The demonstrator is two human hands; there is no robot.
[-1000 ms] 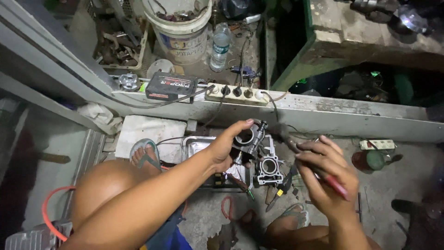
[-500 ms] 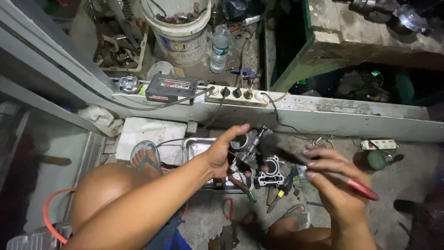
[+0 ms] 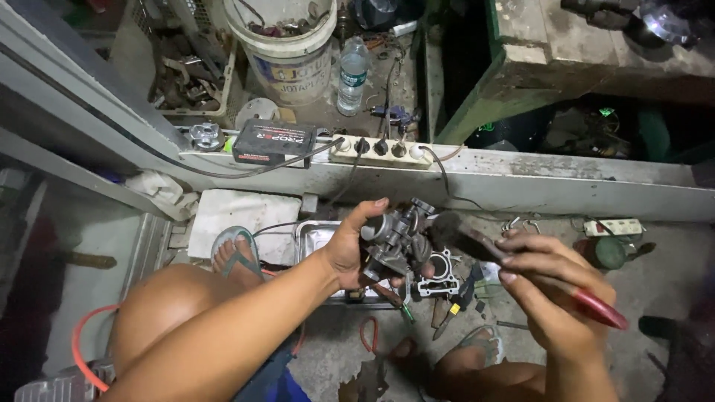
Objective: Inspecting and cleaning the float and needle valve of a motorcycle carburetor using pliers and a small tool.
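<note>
My left hand (image 3: 350, 249) grips a grey metal carburetor (image 3: 395, 242), held up over a metal tray (image 3: 309, 237). In my right hand (image 3: 547, 294) is a brush with a red handle (image 3: 596, 307); its dark bristle head (image 3: 445, 227) touches the right side of the carburetor. Beneath the carburetor lies a grey metal gasket-shaped engine part (image 3: 438, 274) on the floor, with small tools around it.
My knee (image 3: 164, 313) and sandalled foot (image 3: 234, 257) are at the left, my other foot (image 3: 477, 346) at lower right. A power strip (image 3: 380, 152) and black box (image 3: 272, 141) sit on the concrete ledge. Behind are a white bucket (image 3: 287, 52), bottle (image 3: 351, 74) and a second power strip (image 3: 614, 225).
My left hand has lifted and turned the carburetor. My right hand has swung the brush up so its bristles meet the carburetor's side.
</note>
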